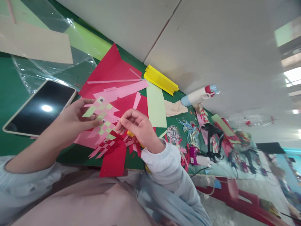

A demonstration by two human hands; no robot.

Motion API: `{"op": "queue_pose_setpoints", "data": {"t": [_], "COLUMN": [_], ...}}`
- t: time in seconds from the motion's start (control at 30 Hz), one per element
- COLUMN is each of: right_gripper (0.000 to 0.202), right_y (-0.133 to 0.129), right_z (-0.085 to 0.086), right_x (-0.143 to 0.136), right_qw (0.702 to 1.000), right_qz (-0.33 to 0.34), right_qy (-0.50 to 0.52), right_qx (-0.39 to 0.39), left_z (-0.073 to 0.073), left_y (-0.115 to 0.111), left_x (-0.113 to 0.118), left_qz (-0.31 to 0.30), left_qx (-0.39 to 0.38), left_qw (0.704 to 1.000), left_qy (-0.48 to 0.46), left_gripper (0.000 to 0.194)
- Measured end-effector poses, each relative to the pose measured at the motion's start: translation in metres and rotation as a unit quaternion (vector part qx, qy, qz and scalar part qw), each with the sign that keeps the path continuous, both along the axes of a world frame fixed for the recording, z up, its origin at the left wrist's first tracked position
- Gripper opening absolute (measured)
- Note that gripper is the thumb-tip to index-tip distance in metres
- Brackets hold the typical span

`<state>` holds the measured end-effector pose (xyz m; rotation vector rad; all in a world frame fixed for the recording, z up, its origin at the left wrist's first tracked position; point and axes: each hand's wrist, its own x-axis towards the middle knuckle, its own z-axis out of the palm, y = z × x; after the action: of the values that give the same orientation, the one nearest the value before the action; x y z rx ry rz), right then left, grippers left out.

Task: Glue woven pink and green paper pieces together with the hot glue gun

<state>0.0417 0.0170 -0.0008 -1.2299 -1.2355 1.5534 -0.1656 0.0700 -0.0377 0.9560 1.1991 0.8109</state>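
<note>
My left hand (71,121) is closed on a woven paper fish (103,108) of pink and light green strips with a stick-on eye. Its thumb lies below the fish and the other fingers are partly behind it. To the right, my right hand (137,127) pinches at the end of a pink strip (114,118) beside the fish; its fingertips partly hide the strip. Just below are a second pink and green woven fish (105,129) and a red and pink woven fish (103,148), both with eyes. Red paper (114,158) lies under them.
A phone (39,108) lies left, near clear plastic sheeting (56,73). Behind the hands are red card (110,69), pink strips (124,90), pale green paper (155,106) and a yellow folded piece (161,81). To the right stand a bottle (196,96) and scattered paper scraps (173,134).
</note>
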Motion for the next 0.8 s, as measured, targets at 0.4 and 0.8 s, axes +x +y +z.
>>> {"op": "queue_pose_setpoints", "data": {"t": [0.4, 0.8], "right_gripper": [0.037, 0.028], "right_y": [-0.027, -0.019], "right_z": [-0.002, -0.015], "right_x": [0.014, -0.002], "right_qw": [0.954, 0.963], "right_qz": [-0.009, 0.087], "right_qy": [-0.295, -0.245], "right_qx": [-0.058, -0.069], "left_z": [-0.001, 0.005], "left_y": [0.004, 0.004], "left_x": [-0.006, -0.007], "left_qz": [0.014, 0.004], "left_qx": [0.011, 0.031], "left_qw": [1.0, 0.999], "left_qy": [0.018, 0.02], "left_gripper": [0.074, 0.073]}}
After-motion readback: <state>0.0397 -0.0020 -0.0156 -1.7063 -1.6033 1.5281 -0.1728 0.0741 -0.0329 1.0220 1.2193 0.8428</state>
